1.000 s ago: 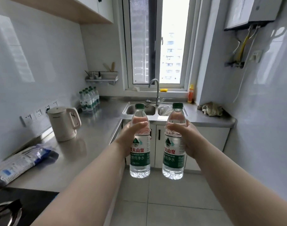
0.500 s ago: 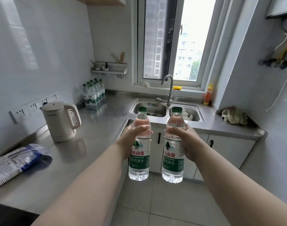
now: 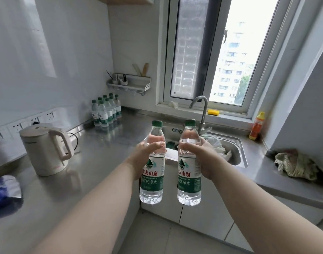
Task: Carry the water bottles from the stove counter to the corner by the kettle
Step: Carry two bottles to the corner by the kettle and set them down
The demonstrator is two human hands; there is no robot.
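Steel counter (image 3: 94, 162): kettle (image 3: 45, 149) before corner bottles (image 3: 106, 110); each hand's fingers (image 3: 155, 145) wrap one held bottle (image 3: 153, 162).

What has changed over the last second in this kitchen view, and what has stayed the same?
The person has walked closer to the steel counter: the cream electric kettle and the cluster of green-capped bottles in the corner loom larger. Unchanged: the left hand and right hand still grip one clear green-labelled water bottle each, upright, side by side.

The left hand (image 3: 141, 160) and right hand (image 3: 203, 158) each gripped an upright water bottle above the floor. A cluster of bottles (image 3: 106, 111) stood in the counter's corner, beyond the kettle (image 3: 45, 149).
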